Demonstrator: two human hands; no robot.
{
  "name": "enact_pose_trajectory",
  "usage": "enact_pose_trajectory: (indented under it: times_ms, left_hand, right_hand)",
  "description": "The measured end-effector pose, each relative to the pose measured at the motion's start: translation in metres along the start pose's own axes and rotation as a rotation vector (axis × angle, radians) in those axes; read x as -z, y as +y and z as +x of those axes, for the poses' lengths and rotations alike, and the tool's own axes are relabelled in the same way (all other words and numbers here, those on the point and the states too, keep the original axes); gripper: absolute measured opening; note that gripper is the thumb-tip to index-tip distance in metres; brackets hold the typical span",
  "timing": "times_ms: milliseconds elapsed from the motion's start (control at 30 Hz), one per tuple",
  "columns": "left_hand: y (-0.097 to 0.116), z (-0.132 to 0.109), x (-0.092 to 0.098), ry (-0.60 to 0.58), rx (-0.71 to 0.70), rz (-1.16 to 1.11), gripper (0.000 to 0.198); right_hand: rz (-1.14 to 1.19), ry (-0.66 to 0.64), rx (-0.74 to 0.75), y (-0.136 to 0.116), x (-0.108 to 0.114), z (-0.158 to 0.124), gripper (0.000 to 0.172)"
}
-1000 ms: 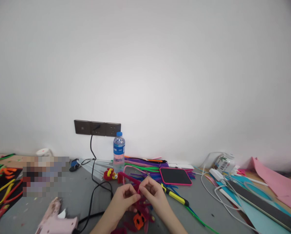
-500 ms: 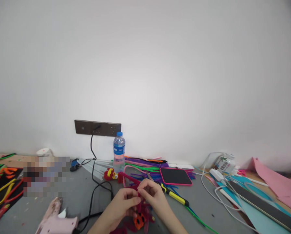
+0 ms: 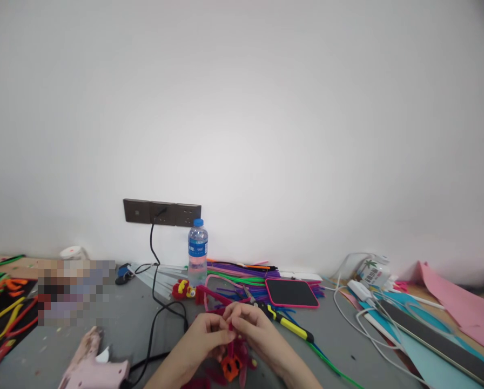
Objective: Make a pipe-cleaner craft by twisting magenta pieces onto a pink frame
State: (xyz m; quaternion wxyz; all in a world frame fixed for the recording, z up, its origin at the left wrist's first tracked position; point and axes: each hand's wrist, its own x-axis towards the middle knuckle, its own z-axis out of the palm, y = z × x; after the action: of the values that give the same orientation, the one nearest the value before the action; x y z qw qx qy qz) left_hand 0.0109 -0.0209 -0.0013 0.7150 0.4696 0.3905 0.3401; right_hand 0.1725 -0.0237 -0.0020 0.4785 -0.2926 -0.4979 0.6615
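Observation:
My left hand (image 3: 208,339) and my right hand (image 3: 248,328) meet low in the middle, both closed with fingertips pinching a dark pink pipe cleaner (image 3: 231,336). Their fingers cover most of the pinched part. Just beneath hangs or lies an orange fuzzy piece with dark holes (image 3: 230,368), among more crimson pipe-cleaner shapes; whether these join the pinched one I cannot tell. Beyond my hands is a small red and yellow fuzzy figure (image 3: 183,289). Beside my right hand rest pliers with yellow and black handles (image 3: 293,326).
A water bottle (image 3: 197,253) stands near the wall, by a bundle of coloured pipe cleaners (image 3: 242,273). A pink-edged phone (image 3: 293,293) lies right of it. At lower left is a pink glue gun (image 3: 98,373) with a black cord (image 3: 150,337). White cables (image 3: 371,329) cross the right side.
My right hand has shifted slightly left, its fingers curling closer over the pink pipe cleaner and my left fingertips. More of the pliers shows now. My left hand has hardly moved.

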Motion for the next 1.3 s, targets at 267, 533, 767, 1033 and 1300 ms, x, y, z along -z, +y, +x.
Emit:
enact_pose_trajectory:
  times_ms: [267,533,767,1033,1300]
  left_hand:
    - [0.002,0.000,0.002,-0.053,-0.083,0.105,0.044]
    - [-0.003,0.002,0.005,-0.071,-0.116,0.142,0.045]
    - [-0.003,0.002,0.005,-0.069,-0.113,0.142,0.042]
    - [0.002,-0.002,0.001,-0.041,-0.095,0.157,0.039]
    - [0.001,0.004,0.004,-0.053,-0.163,0.119,0.044]
  right_hand:
    - [0.073,-0.077,-0.081,-0.008,0.000,-0.005,0.017]
    - [-0.019,-0.080,-0.084,-0.011,0.008,-0.005,0.017]
    - [-0.071,-0.085,-0.097,-0.014,0.008,-0.006,0.018]
    - [-0.068,-0.095,-0.098,-0.021,0.004,-0.008,0.015]
    - [-0.044,-0.016,-0.050,-0.009,0.003,-0.003,0.014]
